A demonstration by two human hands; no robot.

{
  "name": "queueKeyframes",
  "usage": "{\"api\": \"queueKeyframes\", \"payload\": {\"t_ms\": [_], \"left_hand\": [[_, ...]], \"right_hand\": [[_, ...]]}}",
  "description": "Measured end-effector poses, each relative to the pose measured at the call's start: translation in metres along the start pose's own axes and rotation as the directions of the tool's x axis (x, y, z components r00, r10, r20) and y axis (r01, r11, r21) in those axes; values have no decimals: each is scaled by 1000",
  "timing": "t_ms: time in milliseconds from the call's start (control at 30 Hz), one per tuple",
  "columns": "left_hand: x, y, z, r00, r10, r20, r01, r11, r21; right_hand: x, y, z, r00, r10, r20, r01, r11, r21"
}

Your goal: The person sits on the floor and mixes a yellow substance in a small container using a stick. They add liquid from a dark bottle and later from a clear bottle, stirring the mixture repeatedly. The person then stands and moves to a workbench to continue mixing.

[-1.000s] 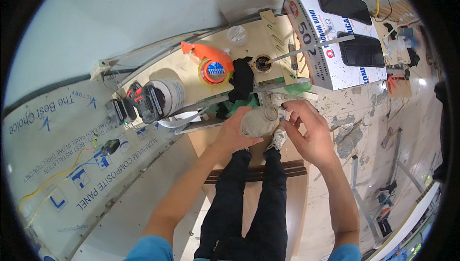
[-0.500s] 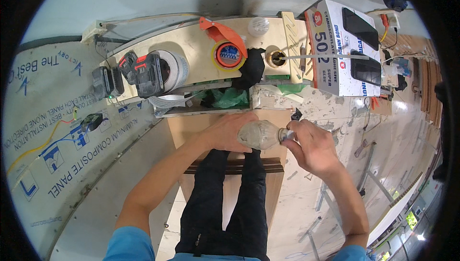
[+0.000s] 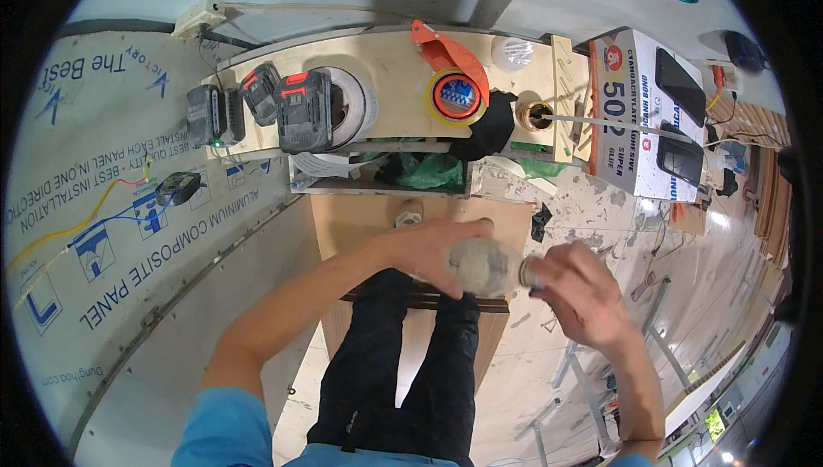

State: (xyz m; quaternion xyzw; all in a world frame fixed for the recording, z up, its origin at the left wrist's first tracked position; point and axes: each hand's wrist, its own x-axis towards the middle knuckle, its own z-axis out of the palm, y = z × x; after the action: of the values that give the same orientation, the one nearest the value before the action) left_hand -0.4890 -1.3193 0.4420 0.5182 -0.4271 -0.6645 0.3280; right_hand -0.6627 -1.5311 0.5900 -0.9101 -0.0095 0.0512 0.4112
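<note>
My left hand [image 3: 426,248] is wrapped round a clear plastic bottle [image 3: 482,268], held on its side over my lap with its neck to the right. Close by the bottle's mouth is my right hand [image 3: 585,300], thumb and fingers pinched together and somewhat blurred. A small dark bluish bit shows at its fingertips, too smeared to name. Just beyond my left hand, a small whitish round object [image 3: 408,212] rests on the brown wooden board [image 3: 356,212].
A shelf [image 3: 394,56] ahead carries black battery packs [image 3: 304,111], an orange tape dispenser [image 3: 459,73], an open round container [image 3: 535,114] with a strip across it, and a large carton [image 3: 639,116] topped with two phones. Green plastic [image 3: 429,171] fills the tray below.
The view has shifted, so the shelf sits farther right. The bottle has moved slightly right and nearer me. My right fingers have drawn back a little along its neck. The whitish round object is now uncovered.
</note>
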Motion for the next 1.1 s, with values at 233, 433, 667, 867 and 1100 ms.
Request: {"api": "queueKeyframes", "payload": {"t_ms": [233, 433, 667, 867, 1100], "left_hand": [[-13, 12, 5, 978, 147, 149, -130, 984, -120], [-7, 15, 17, 855, 195, -480, -47, 952, 303], [6, -4, 7, 553, 249, -795, 50, 943, 330], [25, -16, -38, 149, 97, -984, -165, 984, 71], [58, -30, -70, 0, 73, -997, -335, 940, 69]], "right_hand": [[-3, -8, -15, 999, -30, -11, 30, 1000, 0], [24, -13, 8, 859, 479, -178, -494, 868, -48], [64, 7, 16, 821, 479, -312, -472, 876, 103], [63, 73, 78, 681, 611, -403, -526, 792, 310], [110, 159, 168, 728, 495, -474, -607, 787, -111]]}}
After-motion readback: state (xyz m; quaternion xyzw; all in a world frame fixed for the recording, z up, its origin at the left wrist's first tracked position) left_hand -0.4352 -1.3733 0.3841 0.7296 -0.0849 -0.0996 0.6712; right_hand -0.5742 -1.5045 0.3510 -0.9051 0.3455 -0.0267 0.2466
